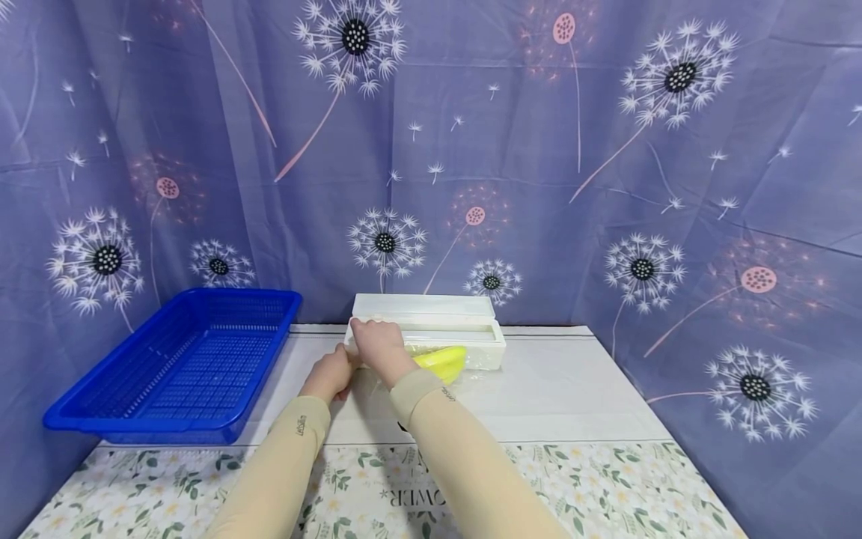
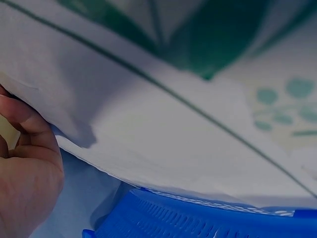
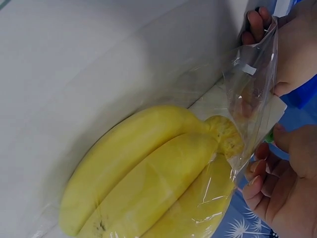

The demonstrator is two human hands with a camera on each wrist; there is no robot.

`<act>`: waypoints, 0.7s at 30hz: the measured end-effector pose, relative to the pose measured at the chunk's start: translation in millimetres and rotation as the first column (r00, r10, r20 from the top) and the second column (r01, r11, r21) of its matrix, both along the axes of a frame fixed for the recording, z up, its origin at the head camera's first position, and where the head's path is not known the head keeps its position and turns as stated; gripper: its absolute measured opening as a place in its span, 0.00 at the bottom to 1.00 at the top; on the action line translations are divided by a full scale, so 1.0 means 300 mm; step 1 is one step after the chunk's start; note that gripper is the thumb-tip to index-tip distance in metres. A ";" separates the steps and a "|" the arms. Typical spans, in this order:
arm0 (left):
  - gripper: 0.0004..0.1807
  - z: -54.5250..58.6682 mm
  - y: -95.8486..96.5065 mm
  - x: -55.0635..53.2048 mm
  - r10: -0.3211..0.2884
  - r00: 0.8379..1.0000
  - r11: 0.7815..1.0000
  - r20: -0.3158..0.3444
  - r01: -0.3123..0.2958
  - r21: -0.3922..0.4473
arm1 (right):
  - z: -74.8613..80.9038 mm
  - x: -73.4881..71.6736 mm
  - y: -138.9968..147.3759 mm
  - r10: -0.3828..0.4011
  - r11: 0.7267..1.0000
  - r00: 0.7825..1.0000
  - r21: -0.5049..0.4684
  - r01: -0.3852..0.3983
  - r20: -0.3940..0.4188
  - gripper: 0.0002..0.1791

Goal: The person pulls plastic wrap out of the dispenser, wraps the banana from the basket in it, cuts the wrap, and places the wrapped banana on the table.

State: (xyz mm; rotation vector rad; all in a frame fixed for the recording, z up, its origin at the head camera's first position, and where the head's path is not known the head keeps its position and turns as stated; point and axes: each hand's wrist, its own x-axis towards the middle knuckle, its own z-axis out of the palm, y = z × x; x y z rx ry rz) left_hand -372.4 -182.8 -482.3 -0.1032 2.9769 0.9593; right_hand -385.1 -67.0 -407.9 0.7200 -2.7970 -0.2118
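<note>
A white cling film box (image 1: 471, 355) stands with its lid (image 1: 424, 305) raised. Clear film (image 3: 250, 74) runs from its front over a bunch of yellow bananas (image 3: 153, 173) lying on the white board. My left hand (image 1: 330, 373) pinches the film at the left, gathering it into folds in the right wrist view. Over the left end of the box is my right hand (image 1: 378, 346). Its thumb and curled fingers (image 3: 255, 186) are at a small green slide cutter (image 3: 270, 136) on the box edge, mostly hidden by the thumb.
A blue plastic basket (image 1: 266, 359) stands to the left, its perforated side showing in the left wrist view. White board (image 1: 566, 397) lies under the box, with floral cloth (image 1: 606, 486) in front. A purple dandelion curtain (image 1: 431, 150) hangs behind and at both sides.
</note>
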 end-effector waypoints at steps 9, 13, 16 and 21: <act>0.31 0.001 0.005 0.003 0.005 1.000 1.000 -0.006 -0.005 -0.009 | 0.004 -0.009 0.015 -0.021 1.000 0.999 0.021 0.020 0.038 0.26; 0.35 0.000 0.006 0.002 0.018 1.000 1.000 0.012 -0.018 0.000 | 0.007 -0.011 0.022 -0.024 0.999 0.998 0.023 0.023 0.055 0.31; 0.40 -0.001 0.007 -0.003 0.028 0.999 1.000 0.028 -0.028 0.001 | 0.006 -0.016 0.026 -0.025 1.000 0.997 0.021 0.023 0.068 0.31; 0.44 -0.010 0.006 -0.008 0.029 0.999 1.000 0.042 -0.029 -0.007 | 0.002 -0.022 0.036 -0.021 1.000 0.997 0.011 0.021 0.079 0.29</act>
